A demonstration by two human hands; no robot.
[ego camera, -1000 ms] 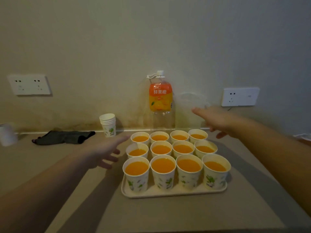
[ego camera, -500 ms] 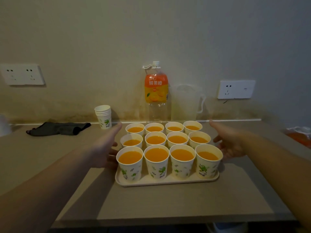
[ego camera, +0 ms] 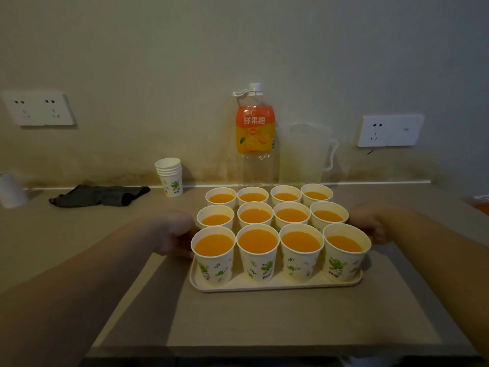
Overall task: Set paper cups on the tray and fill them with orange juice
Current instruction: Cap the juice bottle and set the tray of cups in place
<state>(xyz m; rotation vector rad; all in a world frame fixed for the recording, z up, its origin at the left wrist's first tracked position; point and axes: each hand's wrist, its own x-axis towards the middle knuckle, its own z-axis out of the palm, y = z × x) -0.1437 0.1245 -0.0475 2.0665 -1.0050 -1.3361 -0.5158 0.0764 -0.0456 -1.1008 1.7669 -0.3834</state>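
The left hand (ego camera: 176, 235) is at the left short edge of the tray (ego camera: 275, 286), its fingers hidden behind the nearest paper cup, so whether it grips the rim cannot be told. The right hand (ego camera: 369, 225) is at the opposite edge, fingers curled in toward the rim beside the right-hand cups; an actual hold cannot be confirmed.

Twelve paper cups (ego camera: 258, 251), in three rows of four and all filled with orange juice, crowd the tray almost rim to rim. The tray sits near the middle of the tabletop (ego camera: 264, 321), with open surface between it and the front edge and bare stretches to either side.

Behind the tray, against the wall, stand a nearly empty juice bottle (ego camera: 255, 136) and a clear pitcher (ego camera: 304, 154) just beside it. A stack of spare cups (ego camera: 170, 176) stands well to the left, near a dark cloth (ego camera: 99, 196).
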